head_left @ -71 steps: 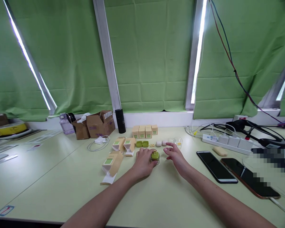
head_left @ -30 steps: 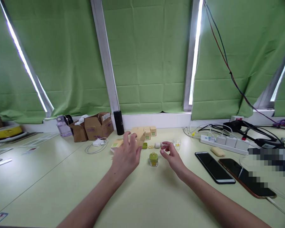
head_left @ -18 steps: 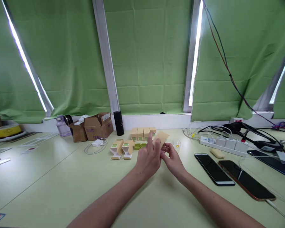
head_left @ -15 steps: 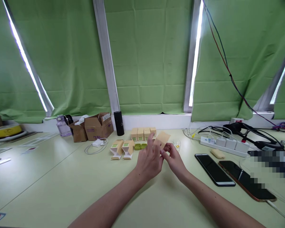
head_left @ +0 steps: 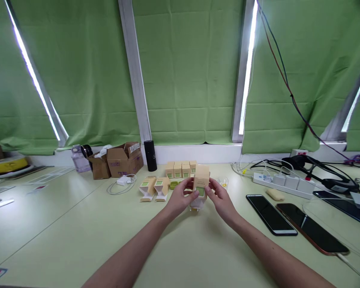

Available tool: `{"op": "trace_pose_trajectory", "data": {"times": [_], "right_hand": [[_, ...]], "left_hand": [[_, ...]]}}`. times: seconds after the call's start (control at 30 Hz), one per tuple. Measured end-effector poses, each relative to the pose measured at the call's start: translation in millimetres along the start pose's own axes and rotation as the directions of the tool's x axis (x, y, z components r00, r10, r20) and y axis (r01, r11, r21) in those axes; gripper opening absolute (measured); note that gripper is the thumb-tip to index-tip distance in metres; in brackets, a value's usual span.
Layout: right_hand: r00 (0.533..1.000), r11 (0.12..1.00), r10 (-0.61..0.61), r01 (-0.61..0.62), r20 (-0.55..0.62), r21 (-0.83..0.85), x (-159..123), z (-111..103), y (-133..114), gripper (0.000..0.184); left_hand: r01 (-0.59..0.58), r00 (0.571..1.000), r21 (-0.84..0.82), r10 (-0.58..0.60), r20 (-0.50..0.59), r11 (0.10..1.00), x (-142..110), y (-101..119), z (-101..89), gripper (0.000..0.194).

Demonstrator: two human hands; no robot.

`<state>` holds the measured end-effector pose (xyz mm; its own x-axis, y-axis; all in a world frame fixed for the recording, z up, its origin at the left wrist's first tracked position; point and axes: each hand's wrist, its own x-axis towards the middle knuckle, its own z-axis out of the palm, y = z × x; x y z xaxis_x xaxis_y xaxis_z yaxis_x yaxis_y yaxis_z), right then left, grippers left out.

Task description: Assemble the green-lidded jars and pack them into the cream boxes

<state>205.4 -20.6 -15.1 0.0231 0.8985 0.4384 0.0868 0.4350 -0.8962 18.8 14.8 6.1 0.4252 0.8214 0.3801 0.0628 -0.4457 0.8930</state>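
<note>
Both hands grip a small tan cardboard box (head_left: pixel 202 174) with a green label on its front. My left hand (head_left: pixel 180 199) pinches its left side, with the thumb across the label. My right hand (head_left: pixel 222 200) holds its right edge between thumb and fingers. The lower end shows a pale inside and seems open. To the left, two similar opened boxes (head_left: pixel 148 186) lie tilted on the table. A green piece (head_left: pixel 173 185) sits behind my left hand, partly covered by it. Several closed boxes (head_left: pixel 177 170) stand in a row farther back.
Behind my right hand is a clear item with yellow (head_left: pixel 225 183). Two phones (head_left: pixel 271 214) lie at right, near a power strip (head_left: pixel 283 185) and tangled cables. A cardboard carton (head_left: pixel 125 161), a black cylinder (head_left: pixel 150 156) and a white charger (head_left: pixel 124 181) are at back left.
The box has turned from a flat-looking panel to upright, its label now facing me. My left hand has moved left and down to its side; my right hand has shifted to its right edge.
</note>
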Motion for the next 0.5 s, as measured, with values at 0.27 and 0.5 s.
{"op": "trace_pose_trajectory", "data": {"times": [0.27, 0.5], "right_hand": [[0.932, 0.845, -0.354, 0.356, 0.081, -0.399, -13, -2, -4, 0.061], [0.917, 0.767, -0.387, 0.379, 0.098, -0.518, -12, -2, 4, 0.086]], "left_hand": [[-0.313, 0.926, 0.218, 0.348, -0.149, 0.925, -8, 6, 0.3, 0.048], [-0.488, 0.536, 0.772, 0.838, -0.104, 0.408, -13, 9, 0.6, 0.033]]}}
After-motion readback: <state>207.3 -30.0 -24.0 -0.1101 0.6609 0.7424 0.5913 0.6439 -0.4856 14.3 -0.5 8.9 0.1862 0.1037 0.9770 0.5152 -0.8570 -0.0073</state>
